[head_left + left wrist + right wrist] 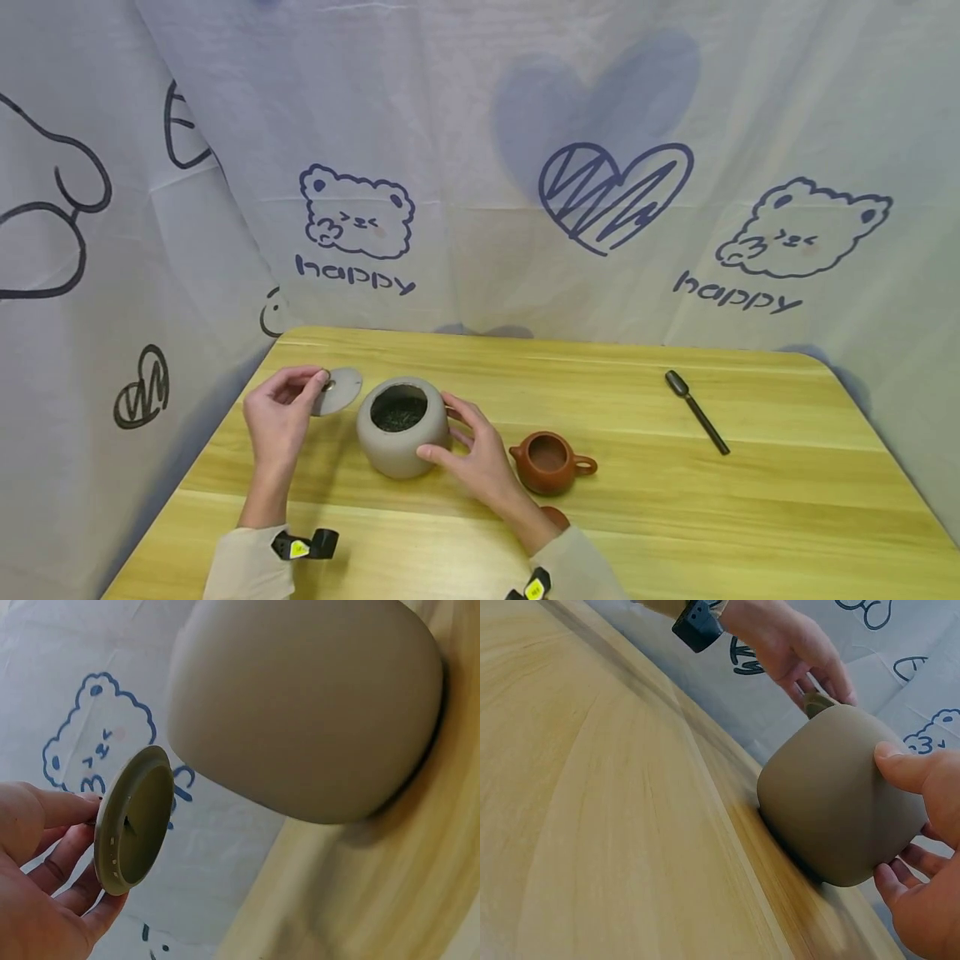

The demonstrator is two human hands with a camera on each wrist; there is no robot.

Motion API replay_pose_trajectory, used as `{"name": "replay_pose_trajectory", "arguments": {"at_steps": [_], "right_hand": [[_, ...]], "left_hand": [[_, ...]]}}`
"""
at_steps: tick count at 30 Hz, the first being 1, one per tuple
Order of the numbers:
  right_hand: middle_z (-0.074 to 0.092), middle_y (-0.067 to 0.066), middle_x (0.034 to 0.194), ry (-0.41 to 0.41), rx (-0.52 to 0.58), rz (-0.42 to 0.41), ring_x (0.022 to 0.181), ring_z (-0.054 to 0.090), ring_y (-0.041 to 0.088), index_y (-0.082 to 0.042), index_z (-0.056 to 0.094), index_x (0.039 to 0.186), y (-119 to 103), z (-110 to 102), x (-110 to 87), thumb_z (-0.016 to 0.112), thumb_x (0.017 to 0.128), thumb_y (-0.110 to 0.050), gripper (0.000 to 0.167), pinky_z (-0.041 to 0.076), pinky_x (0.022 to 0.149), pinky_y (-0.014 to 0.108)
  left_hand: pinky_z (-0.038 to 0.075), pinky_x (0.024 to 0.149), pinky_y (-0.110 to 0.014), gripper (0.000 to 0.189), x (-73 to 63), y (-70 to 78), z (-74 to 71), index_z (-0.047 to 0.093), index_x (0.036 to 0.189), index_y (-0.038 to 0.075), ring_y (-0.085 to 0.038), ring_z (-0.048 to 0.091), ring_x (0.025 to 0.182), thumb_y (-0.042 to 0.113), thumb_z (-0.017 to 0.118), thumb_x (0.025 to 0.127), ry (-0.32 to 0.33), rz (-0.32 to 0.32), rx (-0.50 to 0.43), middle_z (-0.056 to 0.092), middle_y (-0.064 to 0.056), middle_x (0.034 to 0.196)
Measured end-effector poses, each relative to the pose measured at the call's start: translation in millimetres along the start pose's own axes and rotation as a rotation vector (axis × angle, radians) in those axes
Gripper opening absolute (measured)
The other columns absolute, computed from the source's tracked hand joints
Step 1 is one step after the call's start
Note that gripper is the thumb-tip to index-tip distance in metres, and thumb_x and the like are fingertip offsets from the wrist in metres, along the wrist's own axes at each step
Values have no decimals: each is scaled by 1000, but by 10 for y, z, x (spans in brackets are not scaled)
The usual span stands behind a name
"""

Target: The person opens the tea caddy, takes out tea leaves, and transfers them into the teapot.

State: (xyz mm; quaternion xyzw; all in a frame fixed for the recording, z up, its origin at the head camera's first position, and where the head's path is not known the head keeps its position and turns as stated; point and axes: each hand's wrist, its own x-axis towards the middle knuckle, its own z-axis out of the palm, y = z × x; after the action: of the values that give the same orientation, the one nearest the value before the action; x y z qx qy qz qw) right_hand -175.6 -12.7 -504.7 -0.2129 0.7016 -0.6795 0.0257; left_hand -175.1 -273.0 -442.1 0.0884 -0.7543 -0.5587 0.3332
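1. Background: white cloth (pixel 465 108) printed with hearts, bears and "happy"; below it, wood-grain table (pixel 712 533), far corners rounded.
2. Left hand (pixel 277 417): thumb and fingers pinching grey lid (pixel 343 390) by its knob, lid tilted, just left of the jar.
3. Grey jar (pixel 401 458): on table, left of centre, mouth uncovered, dark loose contents (pixel 399 414).
4. Right hand (pixel 480 458): thumb and fingers spread around jar's right side, holding it.
5. Reddish-brown teapot (pixel 549 482): near right hand, spout left, handle right.
6. Black scoop (pixel 699 415): lying diagonally, well apart.
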Motion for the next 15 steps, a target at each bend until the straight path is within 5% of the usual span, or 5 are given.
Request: {"name": "replay_pose_trajectory", "arguments": {"at_steps": [8, 15], "right_hand": [[48, 5, 153, 2, -12, 18, 139, 47, 27, -14, 48, 153, -52, 1, -4, 83, 89, -17, 74, 44, 112, 43], [48, 5, 153, 6, -12, 20, 139, 48, 27, -15, 49, 153, -17, 9, -1, 84, 88, -14, 73, 44, 112, 43]], "left_hand": [[51, 63, -11, 16, 20, -168, -31, 77, 97, -5, 1, 66, 71, 8, 80, 90, 26, -30, 26, 73, 11, 79], [50, 64, -9, 15, -1, -281, -51, 76, 98, -10, 1, 64, 70, 3, 78, 90, 33, -81, 31, 74, -2, 83]]}}
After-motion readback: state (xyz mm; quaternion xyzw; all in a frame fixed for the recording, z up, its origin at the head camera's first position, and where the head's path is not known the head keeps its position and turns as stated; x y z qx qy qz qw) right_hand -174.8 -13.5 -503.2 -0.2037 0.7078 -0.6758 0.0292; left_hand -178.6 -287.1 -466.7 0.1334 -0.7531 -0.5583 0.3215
